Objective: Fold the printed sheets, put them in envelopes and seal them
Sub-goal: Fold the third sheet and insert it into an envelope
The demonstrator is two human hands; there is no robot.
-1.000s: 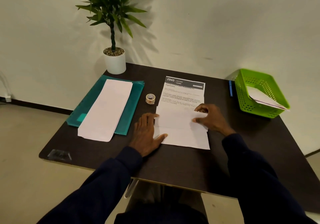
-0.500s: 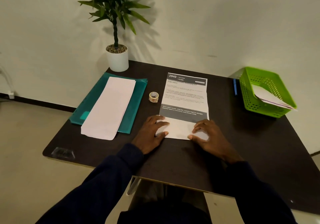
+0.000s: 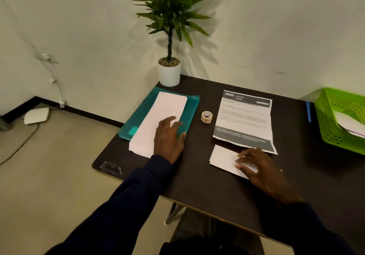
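A folded white sheet (image 3: 222,157) lies on the dark table (image 3: 207,185) near its front edge. My right hand (image 3: 258,168) rests on its right half, fingers pressing and pinching the paper. Just behind it lies a flat printed sheet (image 3: 244,118) with a dark header and a dark band at the bottom. To the left, a stack of long white envelopes (image 3: 164,114) sits on a teal folder (image 3: 138,120). My left hand (image 3: 168,136) lies flat on the near part of that stack, fingers spread.
A small tape roll (image 3: 206,116) stands between folder and printed sheet. A green basket (image 3: 335,136) holding white paper sits at the right edge, with a blue pen (image 3: 308,111) beside it. A potted plant (image 3: 169,73) stands at the back. Cables run along the floor at left.
My left hand left the folded sheet and moved left onto the envelope stack. The folded sheet now lies apart in front of the printed sheet. The view has swung to the left.
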